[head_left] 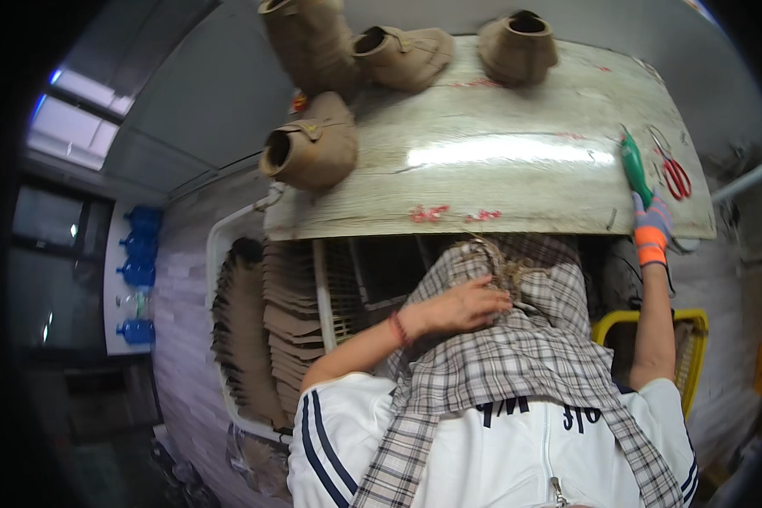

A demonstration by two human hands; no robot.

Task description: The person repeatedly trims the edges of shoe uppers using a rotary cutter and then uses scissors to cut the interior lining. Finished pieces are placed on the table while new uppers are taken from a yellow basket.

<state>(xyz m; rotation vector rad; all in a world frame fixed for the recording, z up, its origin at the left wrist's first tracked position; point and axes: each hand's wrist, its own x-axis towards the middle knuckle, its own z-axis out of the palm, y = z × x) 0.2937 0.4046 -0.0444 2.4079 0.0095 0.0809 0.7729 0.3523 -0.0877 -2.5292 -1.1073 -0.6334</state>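
My left hand point(461, 306), bare with a red band at the wrist, lies on the plaid cloth point(516, 356) over my lap. Its fingers are curled on a tangle of brownish threads point(498, 264). My right hand point(652, 229), in a grey and orange glove, reaches up to the right edge of the pale wooden worktable point(499, 182) and grips a green-handled tool point(633, 168) lying on it. Red-handled scissors point(676, 174) lie just right of that tool.
Several tan suede boots stand on the table: one at the left edge point(311, 148), others along the far edge point(402, 55) point(518, 46). A white crate point(216, 254) with stacked tan cut pieces point(288, 322) sits lower left. A yellow basket point(692, 339) is at right.
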